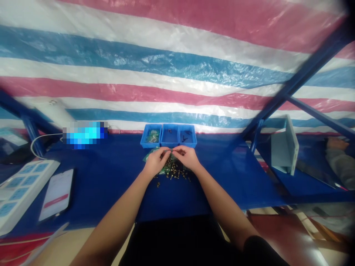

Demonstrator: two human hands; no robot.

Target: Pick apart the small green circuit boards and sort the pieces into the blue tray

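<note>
My left hand [156, 162] and my right hand [186, 156] meet fingertip to fingertip, both pinched closed. Whatever sits between the fingertips is too small to make out. Just below them lies a loose pile of small brass-coloured screws [173, 170], spread over a green plastic bag [164, 170] that my hands partly cover. Behind my hands stand three blue bins side by side. In the left bin [151, 145] are small silvery pieces on green. The middle bin [169, 140] has a few tiny pieces, and the right bin [188, 140] holds small dark pieces.
On the left lie a phone [57, 194] and a white power strip [27, 186]. Blue frame bars [266, 105] rise at both sides before a striped plastic sheet [177, 66]. To the right stands a pale tablet-like panel [284, 147]; beyond it shows another person's sleeve [341, 162].
</note>
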